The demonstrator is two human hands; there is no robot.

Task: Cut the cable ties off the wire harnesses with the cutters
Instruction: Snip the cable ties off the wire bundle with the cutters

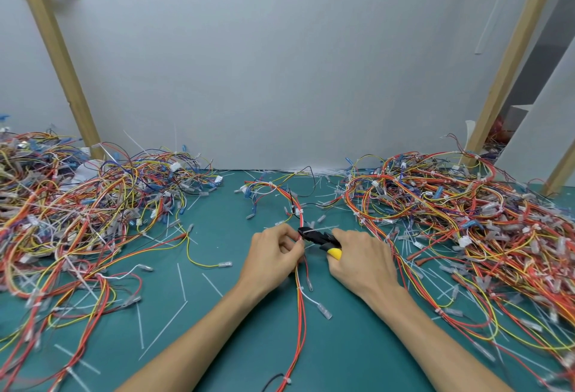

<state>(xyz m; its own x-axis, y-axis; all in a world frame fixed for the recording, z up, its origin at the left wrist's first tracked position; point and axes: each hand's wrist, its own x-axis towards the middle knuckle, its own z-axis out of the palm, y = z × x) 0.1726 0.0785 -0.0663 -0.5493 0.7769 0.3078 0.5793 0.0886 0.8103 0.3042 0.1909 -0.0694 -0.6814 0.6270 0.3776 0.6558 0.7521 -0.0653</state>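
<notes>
Left hand [273, 254] pinches one harness [299, 279]; right hand [361, 261] grips one cutters [317, 237].

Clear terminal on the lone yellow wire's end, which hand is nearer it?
Left. The left hand is right of the terminal; the right hand, gripping the cutters, is farther right.

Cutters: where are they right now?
Head view, centre of the green mat: the cutters are in the right hand, tip at the wire harness that the left hand pinches.
</notes>
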